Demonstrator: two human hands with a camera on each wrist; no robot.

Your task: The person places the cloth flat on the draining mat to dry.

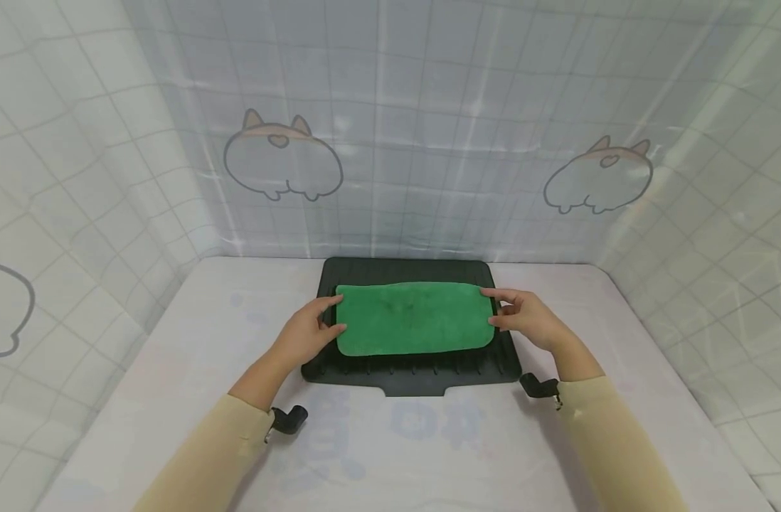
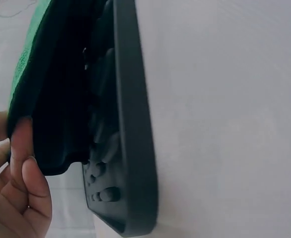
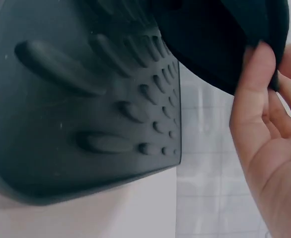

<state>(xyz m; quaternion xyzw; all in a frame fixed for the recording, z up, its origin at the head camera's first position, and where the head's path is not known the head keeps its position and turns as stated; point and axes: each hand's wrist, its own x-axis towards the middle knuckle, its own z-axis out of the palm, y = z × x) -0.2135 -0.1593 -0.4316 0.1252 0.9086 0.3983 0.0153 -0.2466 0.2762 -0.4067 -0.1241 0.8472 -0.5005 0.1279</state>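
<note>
A rectangular green mat [image 1: 416,318] with rounded corners and a fuzzy top is held by its two short ends. Its dark underside [image 2: 56,109] shows in the left wrist view, with a gap between it and the black ridged tray [image 1: 413,390]. My left hand [image 1: 304,332] pinches the mat's left end, a digit underneath. At the opposite end, my right hand [image 1: 528,316] pinches the mat's edge; in the right wrist view the thumb lies against the dark underside [image 3: 205,39]. The raised ribs [image 3: 106,143] of the tray show below the mat there.
The tray lies on a pale patterned table [image 1: 390,455]. Close behind it hangs a sheet [image 1: 422,178] with a grid print and animal drawings, continuing along both sides. Small black devices [image 1: 290,419] are strapped at both sleeve cuffs.
</note>
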